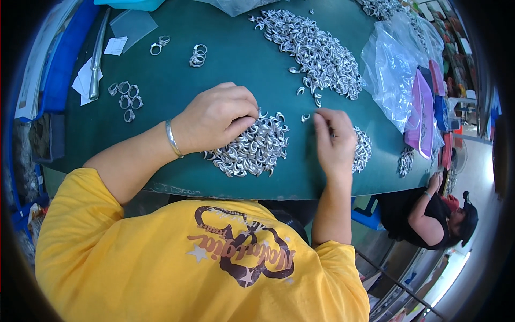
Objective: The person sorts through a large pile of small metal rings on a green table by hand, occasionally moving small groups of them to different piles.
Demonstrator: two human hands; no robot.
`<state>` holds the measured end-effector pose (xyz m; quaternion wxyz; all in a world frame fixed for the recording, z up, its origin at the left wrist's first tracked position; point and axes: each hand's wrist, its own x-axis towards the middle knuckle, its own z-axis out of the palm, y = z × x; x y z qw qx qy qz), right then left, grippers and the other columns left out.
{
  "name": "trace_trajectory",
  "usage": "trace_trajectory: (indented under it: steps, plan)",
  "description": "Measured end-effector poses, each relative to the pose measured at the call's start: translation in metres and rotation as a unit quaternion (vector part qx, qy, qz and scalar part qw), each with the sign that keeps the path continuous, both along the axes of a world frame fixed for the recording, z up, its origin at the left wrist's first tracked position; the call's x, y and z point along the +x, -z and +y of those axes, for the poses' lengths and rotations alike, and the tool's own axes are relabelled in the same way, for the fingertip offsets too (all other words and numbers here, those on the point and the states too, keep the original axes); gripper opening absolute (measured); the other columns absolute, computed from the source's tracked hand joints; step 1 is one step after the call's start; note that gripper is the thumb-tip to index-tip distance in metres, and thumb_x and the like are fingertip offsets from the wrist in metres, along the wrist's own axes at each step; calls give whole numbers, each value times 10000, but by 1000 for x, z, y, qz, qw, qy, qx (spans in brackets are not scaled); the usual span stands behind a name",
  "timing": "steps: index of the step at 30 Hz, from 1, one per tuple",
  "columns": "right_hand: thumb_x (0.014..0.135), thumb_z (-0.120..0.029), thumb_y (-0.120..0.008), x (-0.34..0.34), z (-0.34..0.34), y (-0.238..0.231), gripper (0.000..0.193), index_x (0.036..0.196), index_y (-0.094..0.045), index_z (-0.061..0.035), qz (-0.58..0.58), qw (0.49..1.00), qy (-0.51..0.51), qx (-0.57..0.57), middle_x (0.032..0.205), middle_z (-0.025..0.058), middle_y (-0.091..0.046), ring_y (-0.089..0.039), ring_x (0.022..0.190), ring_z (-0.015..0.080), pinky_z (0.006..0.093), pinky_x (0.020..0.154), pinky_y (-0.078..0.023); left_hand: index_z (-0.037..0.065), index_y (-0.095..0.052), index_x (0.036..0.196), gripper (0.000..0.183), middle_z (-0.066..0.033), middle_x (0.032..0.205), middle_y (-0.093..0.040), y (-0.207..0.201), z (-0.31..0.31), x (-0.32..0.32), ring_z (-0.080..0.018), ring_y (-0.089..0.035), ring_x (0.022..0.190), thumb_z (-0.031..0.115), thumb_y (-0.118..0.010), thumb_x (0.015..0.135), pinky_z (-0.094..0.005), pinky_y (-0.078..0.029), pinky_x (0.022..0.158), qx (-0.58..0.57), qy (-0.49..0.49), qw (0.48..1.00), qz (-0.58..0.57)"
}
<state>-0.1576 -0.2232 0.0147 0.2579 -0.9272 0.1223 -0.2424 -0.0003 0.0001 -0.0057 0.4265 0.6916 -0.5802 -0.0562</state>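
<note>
My left hand point(220, 118) rests over the left edge of a pile of small silvery crescent-shaped metal pieces point(255, 147). Its thumb and fingers are drawn together; whatever they may hold is hidden. To the right of that pile, my right hand point(336, 140) is closed, fingers curled toward the thumb, its contents too small to make out. Just left of its fingertips lies one loose crescent piece point(305, 118). A smaller pile of crescents point(362, 150) shows beside the right hand, partly covered by it. Farther back spreads a large heap of the same pieces point(322, 56).
Silvery rings point(125, 101) sit in a cluster on the green table point(171, 102), with more rings point(198, 55) behind. A long tapered metal rod point(96, 59) lies on white paper at left. Clear plastic bags point(389, 70) and purple trays point(421, 115) stand right. Another person point(429, 217) sits beyond.
</note>
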Motion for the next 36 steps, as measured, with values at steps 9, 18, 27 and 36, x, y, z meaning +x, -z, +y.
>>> trace_trajectory:
  steps: [9, 18, 27, 36]
  plan:
    - [825, 9, -704, -2, 3, 4, 82, 907, -698, 7, 43, 995, 46, 74, 928, 162, -685, -676, 767, 313, 377, 680, -542, 25, -705, 920, 63, -102, 1004, -697, -3, -3, 0, -269, -651, 913, 41, -712, 860, -366, -515, 818, 0, 5, 1000, -1]
    - [825, 22, -677, -28, -8, -13, 62, 884, -672, 5, 63, 994, 90, -28, 887, 180, -647, -638, 817, 390, 451, 729, -530, 18, -710, 920, 59, -108, 1010, -696, -4, 3, 2, -271, -645, 909, 40, -711, 865, -357, -504, 820, 30, -2, 1000, 10]
    - [840, 65, -632, -5, -21, -10, 220, 1034, -709, -4, 28, 997, 37, -59, 1054, 191, -666, -644, 963, 381, 422, 827, -527, 21, -703, 915, 61, -101, 1001, -692, -5, 0, 0, -263, -641, 891, 34, -716, 856, -355, -508, 803, 13, 4, 1000, 0]
    - [847, -8, -707, 12, -11, 1, 94, 937, -714, 19, 19, 997, 63, 42, 903, 164, -680, -666, 786, 351, 391, 717, -538, 19, -706, 931, 82, -110, 1009, -691, -4, -1, 0, -272, -643, 892, 35, -719, 852, -361, -509, 807, -1, 4, 1000, 4]
